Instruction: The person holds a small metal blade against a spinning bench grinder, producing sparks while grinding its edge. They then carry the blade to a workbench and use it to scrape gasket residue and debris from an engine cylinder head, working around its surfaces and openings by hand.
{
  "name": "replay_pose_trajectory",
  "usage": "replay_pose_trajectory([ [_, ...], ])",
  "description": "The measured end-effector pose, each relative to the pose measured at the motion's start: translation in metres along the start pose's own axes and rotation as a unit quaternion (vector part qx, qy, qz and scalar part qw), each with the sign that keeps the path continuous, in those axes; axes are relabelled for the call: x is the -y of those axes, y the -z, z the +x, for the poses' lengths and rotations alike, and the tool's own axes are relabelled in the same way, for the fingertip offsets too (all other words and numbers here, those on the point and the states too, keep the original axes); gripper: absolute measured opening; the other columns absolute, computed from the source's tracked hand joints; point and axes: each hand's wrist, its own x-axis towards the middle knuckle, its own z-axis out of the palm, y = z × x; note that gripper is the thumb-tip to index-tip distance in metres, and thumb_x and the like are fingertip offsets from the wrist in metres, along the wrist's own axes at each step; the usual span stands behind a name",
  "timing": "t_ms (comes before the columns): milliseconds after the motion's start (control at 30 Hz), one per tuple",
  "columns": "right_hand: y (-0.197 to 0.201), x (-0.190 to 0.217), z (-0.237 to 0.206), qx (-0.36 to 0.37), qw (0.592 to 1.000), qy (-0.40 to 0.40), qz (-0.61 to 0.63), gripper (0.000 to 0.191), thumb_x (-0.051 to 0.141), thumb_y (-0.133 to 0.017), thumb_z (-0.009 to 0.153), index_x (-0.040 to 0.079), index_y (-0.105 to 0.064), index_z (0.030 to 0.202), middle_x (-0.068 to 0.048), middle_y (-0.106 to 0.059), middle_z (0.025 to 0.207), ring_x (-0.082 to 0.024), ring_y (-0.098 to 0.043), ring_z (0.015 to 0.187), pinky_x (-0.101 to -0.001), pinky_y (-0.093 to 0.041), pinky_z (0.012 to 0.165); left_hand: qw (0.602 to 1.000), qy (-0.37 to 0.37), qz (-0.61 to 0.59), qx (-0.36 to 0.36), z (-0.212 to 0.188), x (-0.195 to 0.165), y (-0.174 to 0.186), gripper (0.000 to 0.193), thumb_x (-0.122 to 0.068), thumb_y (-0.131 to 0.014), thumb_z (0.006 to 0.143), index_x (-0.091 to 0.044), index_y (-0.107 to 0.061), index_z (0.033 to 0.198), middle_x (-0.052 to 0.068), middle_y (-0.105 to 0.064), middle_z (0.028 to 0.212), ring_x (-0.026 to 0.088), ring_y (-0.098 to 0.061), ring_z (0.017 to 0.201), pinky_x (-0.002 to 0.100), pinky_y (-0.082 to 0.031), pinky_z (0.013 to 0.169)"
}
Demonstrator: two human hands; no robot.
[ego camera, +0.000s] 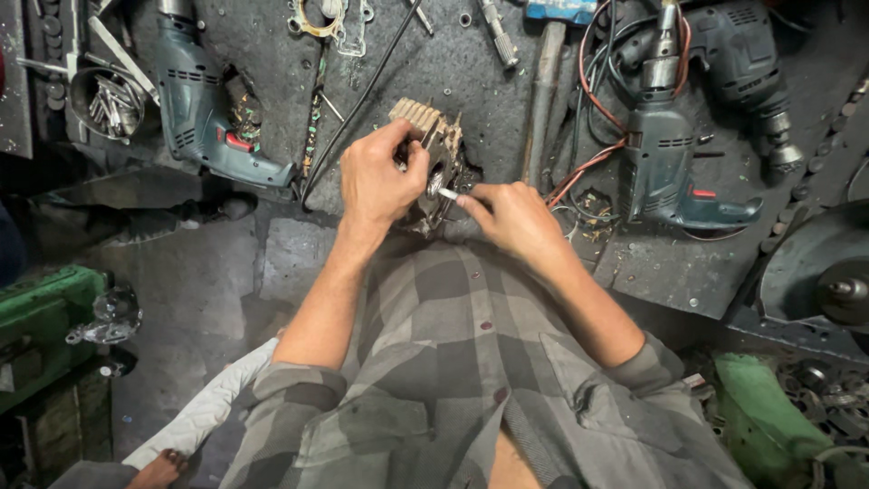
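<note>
A finned metal engine part (434, 154) sits at the near edge of a dark, grimy workbench (453, 63), right in front of the person. It is a chunky grey casting, dirty and oil-stained, with a row of pale, tan-coloured cooling fins along its upper left side and a round opening facing the person. The left hand (376, 181) is clamped over its top and left side, fingers curled around the fins, thumb pressed against the face. The right hand (516, 217) comes in from the right, its fingertips pinched together on a small, light-coloured metal piece (448, 193) held at the opening; what this piece is, I cannot tell. Both forearms are bare, sleeves of a grey checked shirt (462, 362) rolled up.

To the left of the casting lies a teal electric drill (204, 113) with a red trigger, and beyond it a tin of screws and bits (109, 104). A black cable (362, 100) runs diagonally past the part. On the right lie a wooden-handled hammer (548, 81) and two more teal drills (665, 154) with reddish cords.
</note>
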Motion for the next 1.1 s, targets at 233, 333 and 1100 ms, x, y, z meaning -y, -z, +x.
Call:
replay_pose_trajectory([
  [233,0.005,0.003,-0.004,-0.006,0.999,0.014,-0.028,0.032,0.038,-0.068,0.095,0.008,-0.078,0.098,-0.024,-0.067,0.069,-0.045,-0.067,0.071,-0.0553,-0.053,0.067,1.0,0.006,-0.002,0.003,0.001,-0.002,-0.002,0.01,-0.015,-0.069,0.085,-0.006,-0.07,0.091,0.013,-0.072,0.082,0.034,-0.071,0.072,0.044,-0.053,0.064],
  [333,0.005,0.0,-0.003,-0.024,0.999,0.02,-0.04,0.033,0.038,-0.067,0.097,0.006,-0.078,0.097,-0.024,-0.067,0.071,-0.045,-0.067,0.072,-0.0548,-0.053,0.069,1.0,0.004,-0.001,0.008,0.002,-0.003,-0.003,0.01,-0.015,-0.069,0.085,-0.006,-0.07,0.091,0.013,-0.072,0.082,0.033,-0.071,0.072,0.044,-0.054,0.064],
  [1100,0.01,-0.013,0.02,0.064,0.995,0.079,-0.023,0.035,0.043,-0.07,0.092,0.009,-0.079,0.097,-0.02,-0.069,0.068,-0.042,-0.069,0.069,-0.0515,-0.053,0.065,0.997,-0.056,-0.019,0.048,0.005,-0.007,0.004,0.008,-0.014,-0.068,0.086,-0.008,-0.071,0.091,0.012,-0.072,0.083,0.034,-0.07,0.072,0.043,-0.054,0.063],
])
